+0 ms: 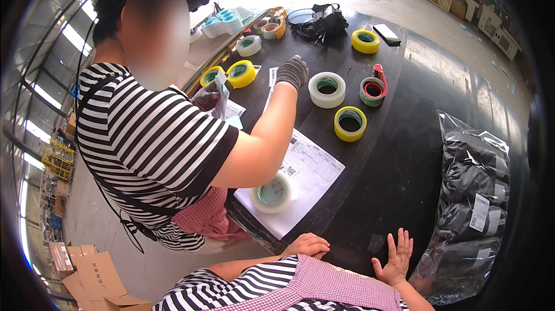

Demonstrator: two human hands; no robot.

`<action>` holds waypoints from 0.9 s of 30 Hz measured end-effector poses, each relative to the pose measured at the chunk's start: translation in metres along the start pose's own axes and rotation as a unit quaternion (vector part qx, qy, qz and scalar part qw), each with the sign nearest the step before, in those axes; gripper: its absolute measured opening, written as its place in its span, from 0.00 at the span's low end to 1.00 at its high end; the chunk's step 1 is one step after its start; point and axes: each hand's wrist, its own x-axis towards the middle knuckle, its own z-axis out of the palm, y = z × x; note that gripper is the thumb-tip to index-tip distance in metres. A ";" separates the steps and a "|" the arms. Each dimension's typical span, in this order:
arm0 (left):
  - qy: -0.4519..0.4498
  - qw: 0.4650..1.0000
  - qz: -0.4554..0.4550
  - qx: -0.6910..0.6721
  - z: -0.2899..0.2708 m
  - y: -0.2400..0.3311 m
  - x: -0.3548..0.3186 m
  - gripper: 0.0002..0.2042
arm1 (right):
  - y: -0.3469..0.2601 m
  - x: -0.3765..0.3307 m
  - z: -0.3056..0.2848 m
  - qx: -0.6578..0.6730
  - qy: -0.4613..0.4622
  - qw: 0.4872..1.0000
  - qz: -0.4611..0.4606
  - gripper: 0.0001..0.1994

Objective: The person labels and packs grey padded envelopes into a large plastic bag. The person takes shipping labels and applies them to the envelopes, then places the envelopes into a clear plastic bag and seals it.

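My left hand [307, 245] rests on the near edge of the black table [370, 195], fingers loosely bent and lying on its top, holding nothing. My right hand [395, 258] lies flat with its fingers spread, also on the table. Just right of it is a clear plastic bag [471, 212] with several black wrapped bundles and white labels. Beyond my left hand lie printed paper sheets [312, 166], with a clear tape roll [272, 193] on them.
A co-worker in a striped shirt [156, 131] stands at the left, a gloved hand [293, 72] over the table. Further tape rolls [327, 90], a red tape dispenser [374, 89], a black bag with cables [326, 21] and a phone-like slab [387, 34] lie farther off. Cardboard boxes [95, 276] stand lower left.
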 end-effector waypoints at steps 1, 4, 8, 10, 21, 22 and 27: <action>-0.019 1.000 -0.018 0.002 0.005 -0.007 -0.008 0.09 | 0.000 0.001 0.000 -0.002 0.003 1.000 -0.005 0.45; -0.122 0.986 -0.085 0.069 0.021 -0.025 -0.025 0.09 | -0.002 0.000 0.001 -0.002 0.006 1.000 -0.007 0.44; 0.024 0.997 -0.029 0.071 0.004 0.010 0.002 0.09 | -0.003 0.002 -0.002 0.003 0.016 1.000 -0.008 0.44; -0.005 0.999 0.002 0.039 0.002 -0.001 -0.001 0.09 | -0.003 0.002 -0.001 0.005 0.023 1.000 -0.013 0.44; 0.012 0.998 -0.011 0.067 -0.017 0.029 0.019 0.09 | -0.002 0.002 0.001 -0.010 0.028 0.999 -0.012 0.42; 0.021 0.998 -0.009 0.067 -0.016 0.031 0.020 0.09 | -0.002 0.001 0.001 -0.010 0.031 0.999 -0.014 0.42; 0.018 0.997 -0.022 0.070 -0.014 0.031 0.018 0.08 | -0.002 0.003 0.001 -0.012 0.029 0.999 -0.013 0.41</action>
